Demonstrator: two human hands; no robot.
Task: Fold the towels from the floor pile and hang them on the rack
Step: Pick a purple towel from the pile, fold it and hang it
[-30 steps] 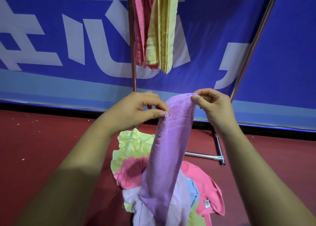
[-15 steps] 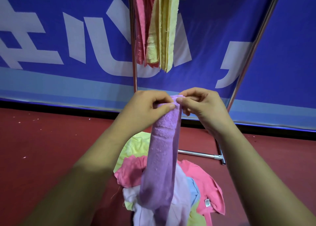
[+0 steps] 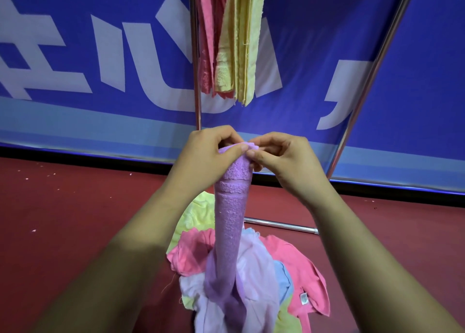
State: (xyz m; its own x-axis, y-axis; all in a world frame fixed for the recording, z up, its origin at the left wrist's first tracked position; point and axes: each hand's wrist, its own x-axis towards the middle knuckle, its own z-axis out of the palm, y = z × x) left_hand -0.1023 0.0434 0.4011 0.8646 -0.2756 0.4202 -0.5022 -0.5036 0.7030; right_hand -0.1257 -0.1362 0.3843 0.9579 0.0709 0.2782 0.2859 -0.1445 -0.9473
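Note:
A purple towel (image 3: 230,222) hangs in a narrow column from my two hands down to the floor pile. My left hand (image 3: 208,154) pinches its top edge from the left. My right hand (image 3: 279,159) pinches the same edge from the right, fingertips nearly touching the left hand's. The floor pile (image 3: 297,269) holds pink, yellow-green, pale lilac and light blue towels on the red floor below my hands. On the metal rack (image 3: 195,81), a pink towel (image 3: 206,43) and a yellow towel (image 3: 241,43) hang folded, above and behind my hands.
A blue banner (image 3: 100,56) with white lettering stands behind the rack. The rack's slanted right pole (image 3: 364,86) rises at the right. Its base bar (image 3: 281,224) lies on the red floor (image 3: 75,219) just behind the pile.
My hands have come together along the towel's top edge, from well apart to nearly touching. The hanging towel has narrowed from a wide fold into a slim column.

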